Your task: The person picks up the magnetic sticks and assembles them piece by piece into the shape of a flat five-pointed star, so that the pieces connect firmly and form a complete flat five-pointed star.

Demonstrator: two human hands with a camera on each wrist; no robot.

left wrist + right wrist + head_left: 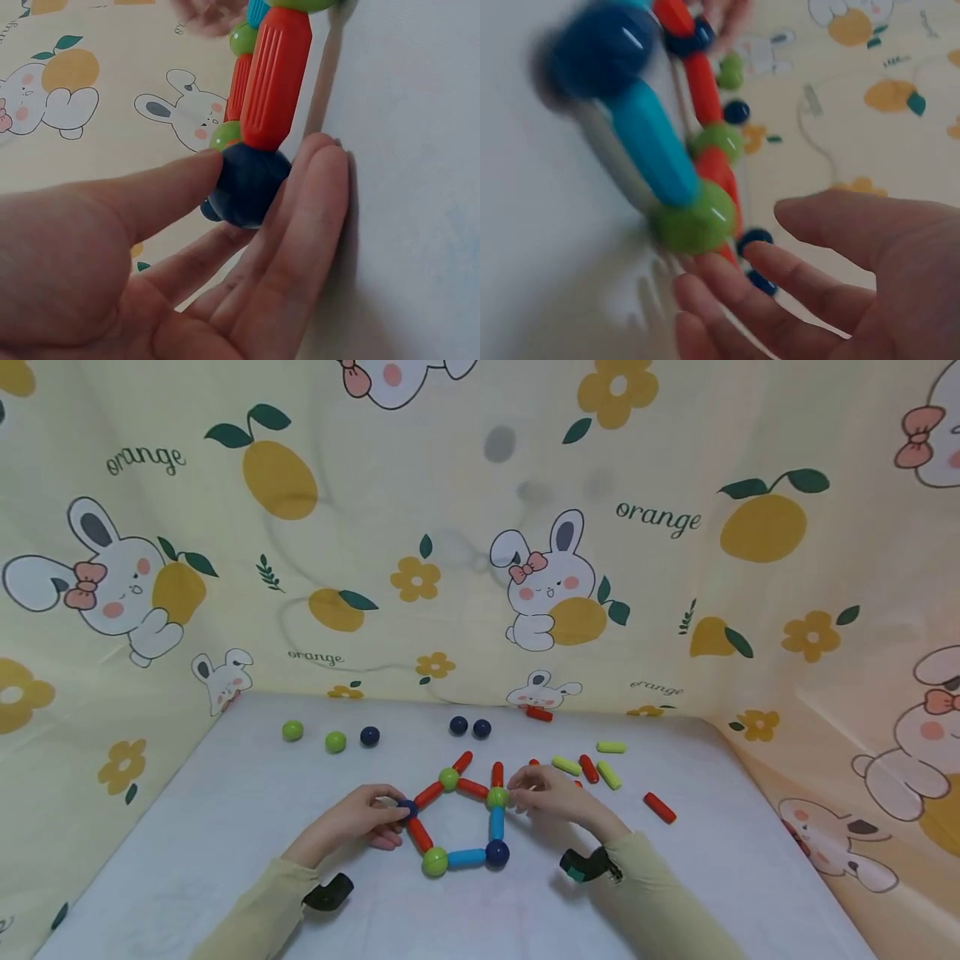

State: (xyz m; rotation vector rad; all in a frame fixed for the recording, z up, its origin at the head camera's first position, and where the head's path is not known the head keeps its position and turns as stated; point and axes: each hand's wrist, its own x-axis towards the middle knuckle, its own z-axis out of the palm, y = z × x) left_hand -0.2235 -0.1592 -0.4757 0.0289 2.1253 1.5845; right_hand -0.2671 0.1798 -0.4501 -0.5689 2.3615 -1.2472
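A closed ring of rods and balls lies on the table, joined by red rods and light blue rods. My left hand pinches the dark blue ball at the ring's left corner between thumb and fingers. By the green ball at the right corner is my right hand; its thumb stands apart, and its fingers are beside the ball, perhaps touching it. An upright-pointing red rod extends from that ball, and another red rod from the top green ball.
Loose green balls and dark blue balls lie towards the back. Right of the ring are scattered yellow-green rods and red rods. A printed cloth hangs behind the white table.
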